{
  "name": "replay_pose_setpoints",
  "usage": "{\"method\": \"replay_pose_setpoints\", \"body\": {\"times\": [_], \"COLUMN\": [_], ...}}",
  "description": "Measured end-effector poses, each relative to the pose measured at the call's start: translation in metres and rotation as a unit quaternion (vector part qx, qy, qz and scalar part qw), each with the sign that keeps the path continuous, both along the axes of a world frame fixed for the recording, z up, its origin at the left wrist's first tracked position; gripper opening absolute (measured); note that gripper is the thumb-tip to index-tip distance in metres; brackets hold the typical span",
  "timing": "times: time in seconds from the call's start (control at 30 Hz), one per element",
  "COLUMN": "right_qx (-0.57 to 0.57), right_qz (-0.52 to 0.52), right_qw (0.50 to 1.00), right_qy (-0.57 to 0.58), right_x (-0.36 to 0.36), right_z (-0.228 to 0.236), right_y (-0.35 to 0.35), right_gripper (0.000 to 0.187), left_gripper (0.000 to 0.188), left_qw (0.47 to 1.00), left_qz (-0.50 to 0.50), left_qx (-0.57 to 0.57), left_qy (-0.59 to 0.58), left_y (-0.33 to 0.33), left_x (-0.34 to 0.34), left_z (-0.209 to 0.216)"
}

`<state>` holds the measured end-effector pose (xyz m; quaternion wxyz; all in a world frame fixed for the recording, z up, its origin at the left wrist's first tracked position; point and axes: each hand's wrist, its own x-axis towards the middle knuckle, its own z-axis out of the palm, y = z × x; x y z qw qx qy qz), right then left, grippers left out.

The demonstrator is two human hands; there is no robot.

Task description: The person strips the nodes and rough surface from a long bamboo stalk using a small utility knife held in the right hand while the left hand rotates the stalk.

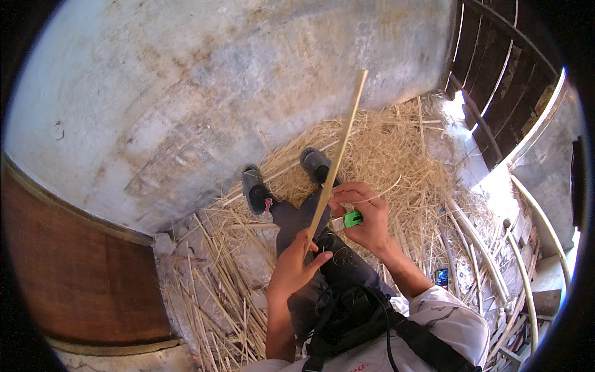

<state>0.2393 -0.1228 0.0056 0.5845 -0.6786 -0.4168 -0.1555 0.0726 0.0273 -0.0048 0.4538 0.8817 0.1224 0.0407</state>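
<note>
My left hand (294, 270) is closed round the lower end of a long bamboo strip (340, 152), which slants up and away toward the wall. In my right hand (369, 219) is a green-handled cutter knife (352, 219), with its short pale part pointing toward the strip. The fingers of that hand reach to the strip's right side just above the knife; whether the blade touches it I cannot tell. A thin curled shaving (390, 188) shows beside the right fingers. The strip crosses over my dark-trousered legs.
A heap of fine shavings (396, 149) covers the floor beyond my shoes. Many split strips (214, 304) lie at the left, thicker poles (477, 239) at the right. A phone (442, 278) lies near my right elbow. A stained wall (217, 80) stands ahead, a brown panel (80, 266) at left.
</note>
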Motion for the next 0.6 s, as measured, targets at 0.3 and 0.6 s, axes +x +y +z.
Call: {"method": "replay_pose_setpoints", "body": {"times": [0.3, 0.6], "right_qx": [-0.051, 0.057], "right_qz": [0.024, 0.254], "right_qw": [0.998, 0.923], "right_qy": [0.02, 0.283], "right_x": [0.005, 0.015], "right_z": [0.003, 0.001], "right_y": [-0.007, -0.009], "right_gripper": [0.031, 0.012], "left_gripper": [0.03, 0.059], "left_qw": [0.989, 0.958], "left_qz": [0.05, 0.019], "left_qx": [-0.006, -0.258], "left_qy": [-0.14, -0.122], "left_y": [-0.017, -0.012], "left_x": [0.055, 0.046], "left_z": [0.004, -0.022]}}
